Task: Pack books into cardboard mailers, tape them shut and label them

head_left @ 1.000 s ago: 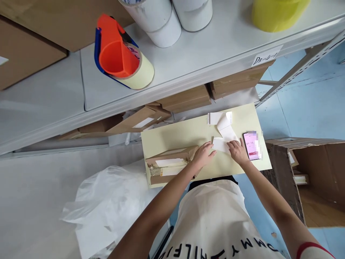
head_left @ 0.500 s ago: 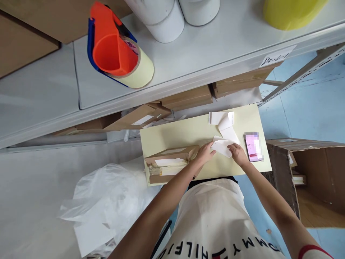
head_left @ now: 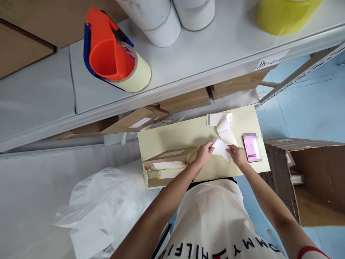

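A white paper label (head_left: 221,148) is pinched between two bare hands just above a pale yellow tabletop (head_left: 175,136). Its left edge is gripped by the fingertips of the left hand (head_left: 205,153), and its right edge by the closed fingers of the right hand (head_left: 236,155). The label appears joined to a strip of white labels (head_left: 225,130) that is laid out across the tabletop, away from the hands. A long cardboard box (head_left: 167,166) is set just beside the left wrist; whether the two touch cannot be told. A phone (head_left: 252,147) with a pink screen is placed just outside the right hand. Farther out, an open carton (head_left: 309,180) is seen beyond the right arm and a crumpled plastic bag (head_left: 102,208) beyond the left arm. Past the hands, a shelf (head_left: 202,61) is loaded with an orange tape dispenser (head_left: 110,54), white rolls (head_left: 161,21) and a yellow roll (head_left: 285,14).
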The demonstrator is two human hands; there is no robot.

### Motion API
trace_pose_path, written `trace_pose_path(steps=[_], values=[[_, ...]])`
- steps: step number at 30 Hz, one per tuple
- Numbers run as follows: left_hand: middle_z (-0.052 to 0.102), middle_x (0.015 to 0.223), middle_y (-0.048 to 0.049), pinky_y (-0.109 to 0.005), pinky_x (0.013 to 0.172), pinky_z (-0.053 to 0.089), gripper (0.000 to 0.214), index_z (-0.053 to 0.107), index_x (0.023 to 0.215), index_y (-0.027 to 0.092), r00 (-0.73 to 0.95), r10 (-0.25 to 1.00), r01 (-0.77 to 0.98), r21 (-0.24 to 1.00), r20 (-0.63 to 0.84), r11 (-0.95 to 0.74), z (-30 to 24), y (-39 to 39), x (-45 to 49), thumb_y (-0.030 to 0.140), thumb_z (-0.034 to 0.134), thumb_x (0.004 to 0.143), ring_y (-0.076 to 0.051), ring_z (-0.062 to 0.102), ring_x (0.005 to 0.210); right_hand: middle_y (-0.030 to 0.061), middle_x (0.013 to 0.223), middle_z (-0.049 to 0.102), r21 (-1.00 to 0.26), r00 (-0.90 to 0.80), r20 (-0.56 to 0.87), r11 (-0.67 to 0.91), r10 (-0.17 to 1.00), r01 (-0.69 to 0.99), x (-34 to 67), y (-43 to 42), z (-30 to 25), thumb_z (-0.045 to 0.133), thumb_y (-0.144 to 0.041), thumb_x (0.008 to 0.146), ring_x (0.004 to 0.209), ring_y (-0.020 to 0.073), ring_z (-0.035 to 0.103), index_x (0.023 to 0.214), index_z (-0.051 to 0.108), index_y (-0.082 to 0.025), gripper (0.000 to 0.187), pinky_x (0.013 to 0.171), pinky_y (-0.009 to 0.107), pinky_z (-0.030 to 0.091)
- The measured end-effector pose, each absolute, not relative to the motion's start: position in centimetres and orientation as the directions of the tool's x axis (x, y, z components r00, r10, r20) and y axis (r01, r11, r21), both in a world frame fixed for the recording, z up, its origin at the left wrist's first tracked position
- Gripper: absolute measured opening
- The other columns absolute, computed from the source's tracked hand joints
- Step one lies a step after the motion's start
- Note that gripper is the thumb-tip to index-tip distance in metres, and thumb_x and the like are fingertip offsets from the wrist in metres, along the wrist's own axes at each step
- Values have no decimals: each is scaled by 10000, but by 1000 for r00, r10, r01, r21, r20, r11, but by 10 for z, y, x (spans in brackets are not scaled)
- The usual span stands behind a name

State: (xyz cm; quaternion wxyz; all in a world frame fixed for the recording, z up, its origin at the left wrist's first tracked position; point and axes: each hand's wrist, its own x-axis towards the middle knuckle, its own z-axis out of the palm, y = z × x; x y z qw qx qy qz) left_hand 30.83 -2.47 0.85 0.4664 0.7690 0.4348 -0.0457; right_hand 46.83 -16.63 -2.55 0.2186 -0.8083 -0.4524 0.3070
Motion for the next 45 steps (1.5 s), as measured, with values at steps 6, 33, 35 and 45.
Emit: trace_pose_path(steps=[6, 33, 35, 45], values=[[668, 1143, -93, -341, 969, 486, 238, 627, 1107, 181, 637, 717, 653, 691, -281, -309, 18, -24, 312, 184, 553, 881, -210, 616, 1094, 71, 850, 758, -674, 258, -260, -367, 930, 642, 472, -163, -18, 445, -360, 976, 776, 229, 694, 982, 661, -216, 260, 768, 338, 510], [722, 829, -7, -423, 1022, 240, 256, 680, 799, 221, 850, 311, 508, 506, -425, -696, 85, -2, 336, 238, 474, 950, -187, 625, 914, 68, 915, 755, -808, -2, -16, -12, 1000, 589, 478, -136, 12, 626, -448, 892, 988, 260, 642, 819, 730, -236, 247, 874, 423, 404], [714, 808, -7, -401, 983, 257, 267, 675, 786, 210, 823, 346, 555, 510, -450, -657, 82, -2, 336, 244, 467, 950, -183, 623, 881, 70, 908, 759, -803, 10, 8, 0, 1000, 596, 478, -134, 11, 622, -453, 893, 980, 259, 645, 817, 731, -235, 255, 868, 420, 406], [725, 802, -14, -346, 887, 290, 270, 669, 787, 192, 769, 463, 639, 559, -441, -528, 68, 6, 330, 258, 462, 948, -177, 623, 811, 59, 856, 763, -885, 15, 24, 14, 1000, 466, 486, -131, 7, 587, -517, 895, 890, 234, 671, 767, 740, -251, 332, 855, 399, 476]])
